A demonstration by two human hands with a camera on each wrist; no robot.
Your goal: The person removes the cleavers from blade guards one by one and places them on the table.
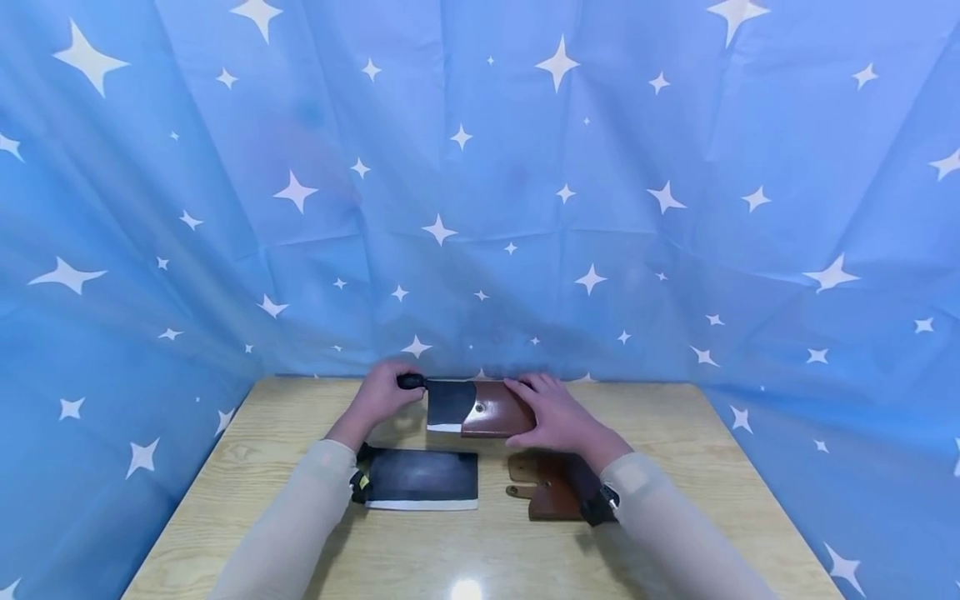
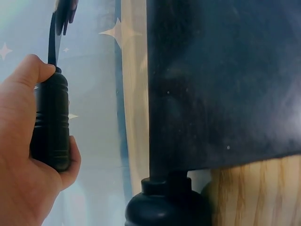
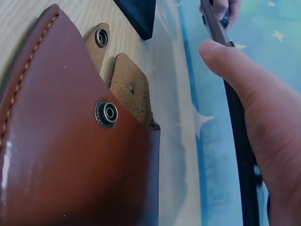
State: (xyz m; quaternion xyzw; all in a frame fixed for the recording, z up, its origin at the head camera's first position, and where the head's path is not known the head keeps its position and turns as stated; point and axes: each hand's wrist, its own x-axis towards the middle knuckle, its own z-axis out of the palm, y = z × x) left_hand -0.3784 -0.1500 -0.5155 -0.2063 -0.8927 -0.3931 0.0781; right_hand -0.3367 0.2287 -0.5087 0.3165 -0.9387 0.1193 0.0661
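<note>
In the head view, a cleaver [image 1: 448, 403] with a dark blade is raised at the far side of the table. My left hand [image 1: 384, 395] grips its black ribbed handle [image 2: 52, 117], with the thumb along the handle's top end in the left wrist view. A brown leather sheath [image 1: 495, 418] covers the outer part of the blade, leaving the part near the handle bare. My right hand [image 1: 561, 417] holds this sheath by its far end, thumb on one face. The right fingers are partly hidden behind it.
A second cleaver [image 1: 423, 478] lies unsheathed nearer me, its handle mostly behind my left wrist. To its right lies another brown leather sheath [image 3: 70, 141] with loose snap straps, partly under my right forearm. A blue star-patterned curtain [image 1: 480, 183] hangs behind the wooden table [image 1: 420, 554].
</note>
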